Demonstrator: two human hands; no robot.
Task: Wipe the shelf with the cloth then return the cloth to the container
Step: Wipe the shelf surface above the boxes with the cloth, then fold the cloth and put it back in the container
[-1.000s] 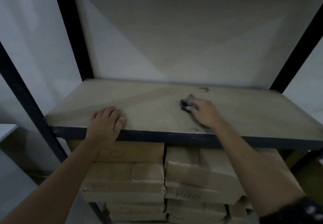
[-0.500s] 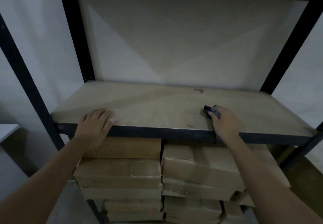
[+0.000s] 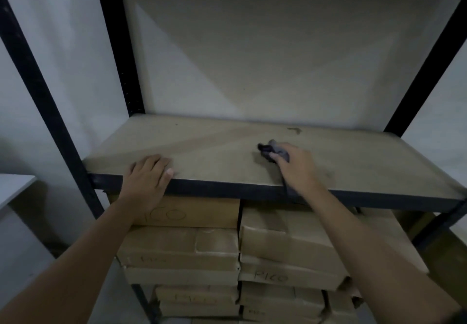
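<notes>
Holding a dark cloth (image 3: 274, 150) in the right hand (image 3: 295, 167), fingers curled round it. Pressed down near the middle of the brown shelf (image 3: 214, 144). Resting the left hand (image 3: 149, 174) flat at 8 o'clock from the cloth, fingers straight and close together. Spotted at 1 o'clock: a small dark mark (image 3: 293, 130). Stacked below at 6 o'clock: brown boxes (image 3: 182, 248).
</notes>
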